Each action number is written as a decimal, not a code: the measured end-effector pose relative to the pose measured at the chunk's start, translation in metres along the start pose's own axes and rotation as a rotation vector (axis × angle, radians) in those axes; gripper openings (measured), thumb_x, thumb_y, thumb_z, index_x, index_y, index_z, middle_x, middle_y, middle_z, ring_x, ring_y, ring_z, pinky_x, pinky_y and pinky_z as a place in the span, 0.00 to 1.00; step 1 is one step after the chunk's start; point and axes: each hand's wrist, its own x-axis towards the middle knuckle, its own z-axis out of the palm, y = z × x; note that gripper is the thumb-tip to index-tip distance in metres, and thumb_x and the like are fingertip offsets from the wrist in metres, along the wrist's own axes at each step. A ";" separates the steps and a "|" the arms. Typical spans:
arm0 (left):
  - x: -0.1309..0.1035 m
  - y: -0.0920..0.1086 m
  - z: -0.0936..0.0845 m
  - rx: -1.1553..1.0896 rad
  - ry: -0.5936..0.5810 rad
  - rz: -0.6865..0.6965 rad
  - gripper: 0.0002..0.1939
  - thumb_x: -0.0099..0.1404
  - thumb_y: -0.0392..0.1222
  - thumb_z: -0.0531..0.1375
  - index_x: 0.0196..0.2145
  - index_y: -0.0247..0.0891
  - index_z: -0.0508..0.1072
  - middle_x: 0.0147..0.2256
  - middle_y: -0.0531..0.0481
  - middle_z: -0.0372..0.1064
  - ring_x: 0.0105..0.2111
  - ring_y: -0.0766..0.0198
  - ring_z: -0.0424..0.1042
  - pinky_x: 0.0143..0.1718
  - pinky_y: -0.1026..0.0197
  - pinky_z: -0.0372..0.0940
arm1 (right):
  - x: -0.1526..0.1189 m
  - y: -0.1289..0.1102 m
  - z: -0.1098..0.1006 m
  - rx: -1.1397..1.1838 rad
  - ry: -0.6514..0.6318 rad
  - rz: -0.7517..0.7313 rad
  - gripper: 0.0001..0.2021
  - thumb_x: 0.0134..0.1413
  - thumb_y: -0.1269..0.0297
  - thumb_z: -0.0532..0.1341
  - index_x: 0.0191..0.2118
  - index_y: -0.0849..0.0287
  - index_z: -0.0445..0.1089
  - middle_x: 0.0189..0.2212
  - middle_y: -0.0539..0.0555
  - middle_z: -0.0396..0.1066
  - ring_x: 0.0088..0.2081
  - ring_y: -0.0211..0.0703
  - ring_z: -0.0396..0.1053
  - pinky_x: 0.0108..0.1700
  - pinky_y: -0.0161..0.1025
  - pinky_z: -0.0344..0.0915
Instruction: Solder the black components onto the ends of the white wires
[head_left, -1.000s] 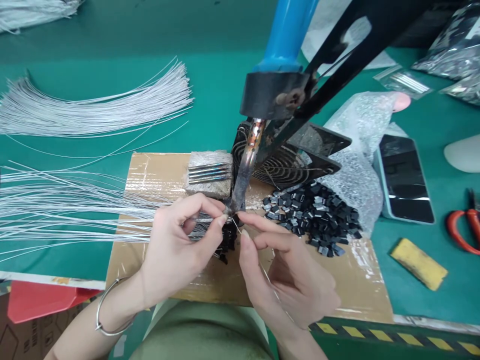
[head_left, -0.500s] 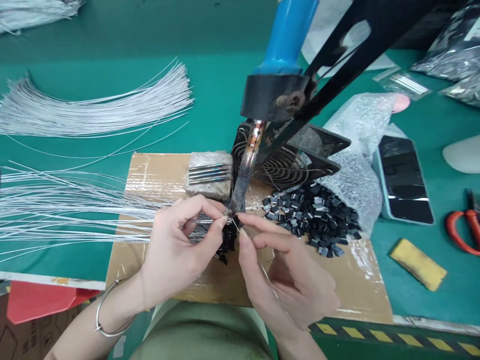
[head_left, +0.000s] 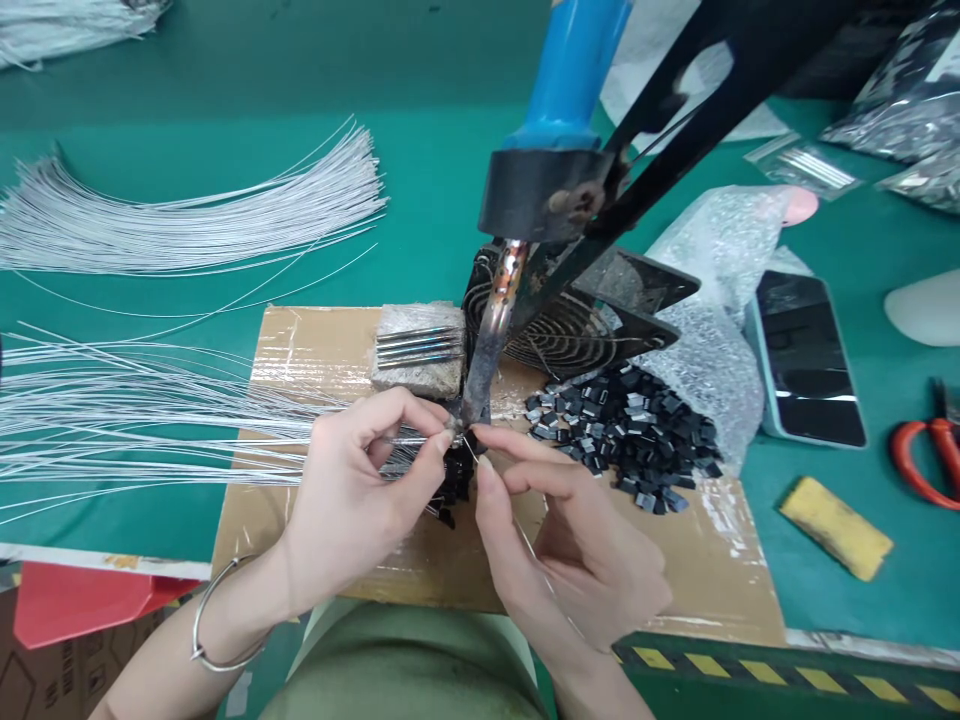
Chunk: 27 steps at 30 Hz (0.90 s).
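Observation:
My left hand (head_left: 360,490) is closed in a pinch on the end of a thin white wire (head_left: 409,440), right at the tip of a soldering iron (head_left: 491,330). What sits on that end is mostly hidden by my fingertips. Between thumb and fingers, my right hand (head_left: 577,545) grips a strand of solder wire (head_left: 471,449); its free end points up to the iron's tip, and the rest trails across the palm. The iron is clamped tip-down, its blue handle above. Black connectors (head_left: 455,480) lie beneath the hands.
Loose white wires (head_left: 112,400) run in from the left, with a bundle (head_left: 225,215) behind. A pad with metal rods (head_left: 416,350), a fan (head_left: 570,320) and a heap of black connectors (head_left: 645,435) surround the iron. Phone (head_left: 810,360), yellow sponge (head_left: 836,528) and red-handled pliers (head_left: 919,465) lie right.
Both hands hold nearly the same place at the iron's tip. The right hand has shifted very slightly left; the view of the iron has moved a little left too.

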 end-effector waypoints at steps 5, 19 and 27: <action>0.001 0.002 0.000 -0.024 -0.005 -0.003 0.06 0.66 0.31 0.64 0.31 0.37 0.76 0.35 0.50 0.79 0.35 0.65 0.77 0.37 0.64 0.69 | -0.001 0.001 0.000 -0.010 0.005 -0.009 0.10 0.58 0.78 0.69 0.37 0.55 0.72 0.43 0.54 0.85 0.41 0.43 0.85 0.43 0.36 0.79; -0.004 -0.007 -0.012 0.104 -0.023 -0.079 0.05 0.67 0.38 0.64 0.32 0.37 0.77 0.34 0.47 0.79 0.30 0.63 0.74 0.26 0.62 0.60 | -0.001 0.021 -0.021 0.035 0.220 0.288 0.06 0.67 0.64 0.67 0.37 0.57 0.73 0.27 0.47 0.74 0.27 0.36 0.74 0.34 0.35 0.71; -0.006 -0.008 -0.021 0.126 -0.045 -0.064 0.07 0.67 0.39 0.66 0.30 0.39 0.78 0.30 0.48 0.79 0.26 0.63 0.72 0.25 0.62 0.62 | -0.013 0.047 -0.039 0.316 0.250 0.407 0.24 0.71 0.47 0.54 0.44 0.61 0.81 0.38 0.58 0.81 0.35 0.47 0.76 0.38 0.45 0.73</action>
